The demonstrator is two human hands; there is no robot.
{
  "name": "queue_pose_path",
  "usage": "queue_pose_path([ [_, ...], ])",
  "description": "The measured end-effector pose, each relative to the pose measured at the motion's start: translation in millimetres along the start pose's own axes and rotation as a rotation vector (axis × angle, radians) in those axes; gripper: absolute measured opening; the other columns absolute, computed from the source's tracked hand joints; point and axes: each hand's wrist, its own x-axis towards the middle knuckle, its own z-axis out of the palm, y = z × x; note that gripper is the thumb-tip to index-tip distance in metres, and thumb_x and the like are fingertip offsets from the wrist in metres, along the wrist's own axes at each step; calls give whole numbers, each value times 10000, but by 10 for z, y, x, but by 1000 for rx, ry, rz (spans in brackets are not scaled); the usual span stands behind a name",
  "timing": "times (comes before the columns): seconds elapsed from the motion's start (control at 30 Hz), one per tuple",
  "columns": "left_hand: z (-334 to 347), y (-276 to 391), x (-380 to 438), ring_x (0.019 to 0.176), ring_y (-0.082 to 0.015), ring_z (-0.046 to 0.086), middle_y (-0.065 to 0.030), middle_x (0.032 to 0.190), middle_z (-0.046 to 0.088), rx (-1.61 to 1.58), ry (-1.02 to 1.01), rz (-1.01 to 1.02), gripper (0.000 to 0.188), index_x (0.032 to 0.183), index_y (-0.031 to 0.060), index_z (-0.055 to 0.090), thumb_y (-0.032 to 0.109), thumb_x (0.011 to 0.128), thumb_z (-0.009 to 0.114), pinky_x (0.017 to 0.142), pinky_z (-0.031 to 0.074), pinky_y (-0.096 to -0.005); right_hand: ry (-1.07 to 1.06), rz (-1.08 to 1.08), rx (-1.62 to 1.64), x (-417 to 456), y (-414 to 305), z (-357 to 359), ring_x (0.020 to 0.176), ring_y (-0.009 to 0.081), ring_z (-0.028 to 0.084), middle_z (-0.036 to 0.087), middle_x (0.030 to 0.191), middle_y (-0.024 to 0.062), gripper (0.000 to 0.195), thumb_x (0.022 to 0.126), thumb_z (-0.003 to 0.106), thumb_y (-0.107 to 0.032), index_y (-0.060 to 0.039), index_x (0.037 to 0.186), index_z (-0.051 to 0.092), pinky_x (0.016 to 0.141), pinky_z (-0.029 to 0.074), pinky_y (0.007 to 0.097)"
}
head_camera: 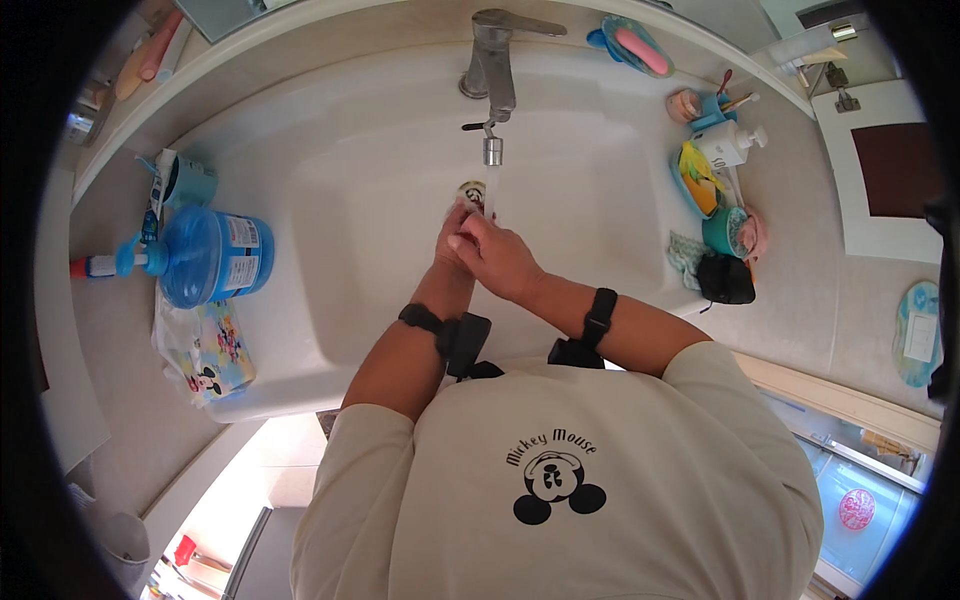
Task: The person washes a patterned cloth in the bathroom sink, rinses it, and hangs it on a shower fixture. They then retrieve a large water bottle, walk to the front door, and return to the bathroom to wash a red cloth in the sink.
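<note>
Water runs from the swivel nozzle (493, 152) of a metal single-lever faucet (491, 71) into a white washbasin (360, 202). Both hands meet below the stream, close to the round drain (472, 191). My left hand (451, 234) points up toward the drain, its fingers wet and blurred. Across it lies my right hand (501, 256), thumb and fingers bent against the left one. A small reddish patch shows by the fingertips, too small to identify. The hands cover each other, so whether anything is held between them is hidden.
At the left rim stand a blue pump bottle (217, 255), a blue cup (191, 181) and a tissue pack (217, 352). Along the right are a white pump bottle (724, 144), a teal cup (724, 231) and a black pouch (726, 279). Pink soap (641, 51) rests behind.
</note>
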Motion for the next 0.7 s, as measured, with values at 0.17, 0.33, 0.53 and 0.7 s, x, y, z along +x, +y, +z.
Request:
queue_pose_path([
  [0.17, 919, -152, -126, 1077, -232, 559, -73, 1171, 574, 124, 543, -38, 323, 1213, 113, 507, 315, 971, 436, 933, 476, -409, 120, 225, -193, 548, 392, -168, 852, 390, 618, 649, 898, 175, 307, 899, 540, -327, -63, 1056, 515, 771, 496, 451],
  [0.33, 1017, 28, -242, 1174, -268, 502, -114, 1267, 497, 370, 473, 54, 448, 1367, 124, 337, 246, 962, 484, 966, 455, -428, 191, 136, 184, 601, 771, -164, 892, 340, 638, 663, 947, 162, 388, 855, 604, -325, -71, 1143, 545, 808, 500, 421],
  [0.53, 986, 118, -273, 1172, -262, 500, -125, 1312, 461, 850, 693, 280, 659, 1420, 136, 255, 121, 886, 641, 967, 466, -397, -98, 340, 173, 426, 524, -472, 938, 222, 611, 623, 1075, 130, 360, 850, 624, -246, -23, 1121, 547, 770, 503, 314],
  [0.7, 596, -82, -179, 1145, -245, 519, -53, 1282, 512, 395, 470, 6, 449, 1331, 138, 439, 423, 986, 404, 965, 458, -402, 301, 283, 778, 553, 592, 99, 943, 188, 563, 575, 1043, 110, 323, 849, 532, -30, -51, 1170, 500, 804, 480, 302],
])
